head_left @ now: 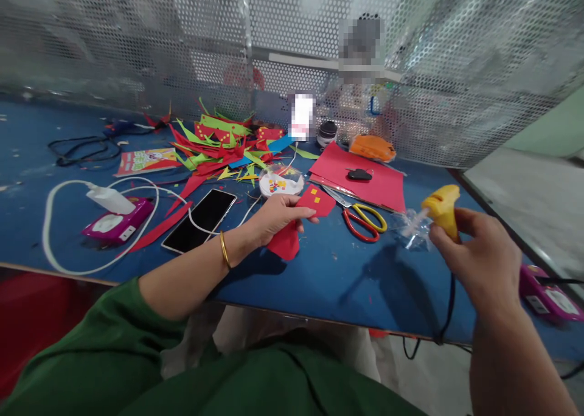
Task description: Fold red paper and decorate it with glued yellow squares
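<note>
My left hand (pixel 281 219), with a gold bangle at the wrist, pinches a folded red paper piece (pixel 323 202) that carries small yellow squares; another part of red paper hangs below the fingers. On the right, my right hand (pixel 479 246) is wrapped round a yellow glue gun (pixel 443 204), its tip pointing left over a clear plastic piece (pixel 413 228). Scissors (pixel 362 221) with red and yellow handles lie between my hands. Just behind my left hand is a round clear container (pixel 280 183) with small coloured bits.
A black-screened phone (pixel 199 220), white cable and purple power strip (pixel 118 220) are on the left. Red and green paper scraps (pixel 219 139) pile at the back. Red sheets (pixel 360 176) lie behind the scissors, near an orange packet (pixel 373 148). Another purple strip (pixel 552 295) sits right.
</note>
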{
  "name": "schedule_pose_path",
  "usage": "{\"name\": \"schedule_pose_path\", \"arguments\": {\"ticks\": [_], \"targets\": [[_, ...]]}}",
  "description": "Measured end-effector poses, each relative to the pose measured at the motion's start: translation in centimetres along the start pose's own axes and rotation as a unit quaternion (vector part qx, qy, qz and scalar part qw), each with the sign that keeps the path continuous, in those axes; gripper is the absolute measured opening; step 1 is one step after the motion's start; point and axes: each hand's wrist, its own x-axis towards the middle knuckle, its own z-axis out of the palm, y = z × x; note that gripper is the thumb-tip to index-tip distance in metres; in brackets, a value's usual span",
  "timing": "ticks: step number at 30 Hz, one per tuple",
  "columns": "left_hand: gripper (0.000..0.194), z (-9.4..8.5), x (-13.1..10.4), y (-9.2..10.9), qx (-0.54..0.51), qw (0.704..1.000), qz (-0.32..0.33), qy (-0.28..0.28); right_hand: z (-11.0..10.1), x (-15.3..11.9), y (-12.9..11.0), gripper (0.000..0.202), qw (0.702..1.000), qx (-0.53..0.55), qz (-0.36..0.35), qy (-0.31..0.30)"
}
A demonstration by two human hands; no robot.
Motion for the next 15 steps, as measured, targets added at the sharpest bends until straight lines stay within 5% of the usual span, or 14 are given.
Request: {"name": "schedule_pose_path", "arguments": {"ticks": [3,6,8,11,15], "targets": [[0.007,0.0,0.0,0.1,-0.009,1.000,-0.009,0.001,0.8,-0.7,-2.6,0.023,0.958,0.283,0.049,0.021],[0.006,0.0,0.0,0.2,-0.013,1.000,-0.014,0.000,2.4,-0.9,-6.3,0.015,0.861,0.505,0.000,-0.062],[0.005,0.0,-0.1,0.3,-0.017,1.000,-0.014,0.001,3.4,-1.2,-8.5,0.015,0.829,0.542,-0.036,-0.132],[0.004,0.0,-0.1,0.5,-0.020,1.000,-0.017,0.012,4.5,-2.3,-9.9,0.017,0.842,0.510,-0.074,-0.162],[0.006,-0.1,0.1,0.6,-0.013,0.999,-0.032,0.032,5.4,-4.0,-8.5,0.021,0.884,0.423,-0.141,-0.141]]}}
